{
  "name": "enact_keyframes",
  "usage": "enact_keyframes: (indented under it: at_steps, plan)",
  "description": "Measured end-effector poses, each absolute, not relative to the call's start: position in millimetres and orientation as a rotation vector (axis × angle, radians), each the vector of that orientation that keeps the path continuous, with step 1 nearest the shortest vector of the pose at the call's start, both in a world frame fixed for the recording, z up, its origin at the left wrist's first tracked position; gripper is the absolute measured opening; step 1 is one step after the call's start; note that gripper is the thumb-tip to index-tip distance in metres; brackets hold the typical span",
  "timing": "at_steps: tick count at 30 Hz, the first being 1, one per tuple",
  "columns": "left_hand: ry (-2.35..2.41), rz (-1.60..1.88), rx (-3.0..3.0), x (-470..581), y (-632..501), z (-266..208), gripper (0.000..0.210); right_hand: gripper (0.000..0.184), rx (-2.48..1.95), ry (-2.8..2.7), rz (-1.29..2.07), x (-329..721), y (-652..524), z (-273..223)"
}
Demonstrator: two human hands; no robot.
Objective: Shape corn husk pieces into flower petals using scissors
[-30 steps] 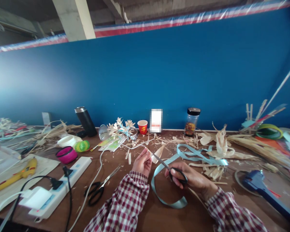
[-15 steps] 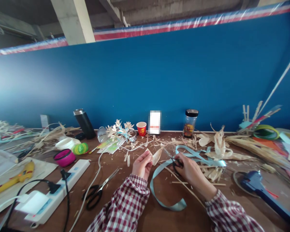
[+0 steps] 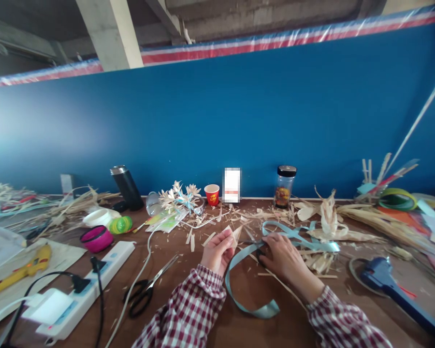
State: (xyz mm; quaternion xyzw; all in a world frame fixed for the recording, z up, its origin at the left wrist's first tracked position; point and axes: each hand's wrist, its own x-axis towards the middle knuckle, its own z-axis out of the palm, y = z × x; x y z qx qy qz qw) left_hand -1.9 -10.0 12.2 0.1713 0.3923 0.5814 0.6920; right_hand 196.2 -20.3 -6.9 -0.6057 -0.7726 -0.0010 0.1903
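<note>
My left hand [image 3: 217, 252] pinches a pale piece of dried husk [image 3: 236, 235] between thumb and fingers. To its right, my right hand [image 3: 283, 257] is palm down, low over the table, with its fingers curled over small dark-handled scissors [image 3: 261, 257]. Most of these scissors is hidden under the fingers; the blades point left toward the husk. A light blue ribbon [image 3: 264, 311] curls across the table between my hands and passes by the right fingertips. Larger black-handled scissors [image 3: 141, 296] lie partly open, left of my left forearm.
Husk scraps litter the table behind my hands. A husk flower bunch [image 3: 181, 195], a red paper cup [image 3: 212, 195] and a lidded jar [image 3: 285, 186] stand at the back. A blue glue gun [image 3: 391, 282] lies right; a power strip [image 3: 112, 266] and yellow glue gun [image 3: 25, 273] lie left.
My right hand has turned palm down and lowered with the scissors, so they are more hidden. My left hand has shifted slightly right, turning the husk.
</note>
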Motion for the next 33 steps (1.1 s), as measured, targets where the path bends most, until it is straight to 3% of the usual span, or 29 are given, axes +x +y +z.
enact_keyframes:
  at_steps: [5, 9, 14, 20, 27, 33]
  plan:
    - [0.895, 1.311, 0.459, 4.9, -14.4, 14.1, 0.017, 0.020, -1.668, -2.208, 0.003, 197.2, -20.9, 3.1]
    - [0.908, 1.340, 0.560, 7.2, -13.8, 4.3, 0.027, 0.029, -1.592, -2.039, 0.008, 186.5, -22.8, 9.3]
    - [0.974, 1.280, 0.858, 5.3, -10.7, -13.8, 0.036, 0.025, -1.315, -1.883, 0.324, 162.9, -31.4, 5.9]
    - [1.052, 1.278, 1.344, 5.5, -16.8, -8.5, 0.028, 0.025, -1.232, -1.858, 0.484, 153.1, -34.0, -2.2]
    - [1.119, 1.304, 1.393, 4.5, -19.2, -5.2, 0.030, 0.017, -1.145, -1.703, 0.901, 158.6, -30.6, 3.1]
    - [1.098, 1.335, 1.218, 5.7, -17.8, -5.9, 0.034, 0.014, -1.228, -1.875, 0.730, 160.9, -31.4, 3.4]
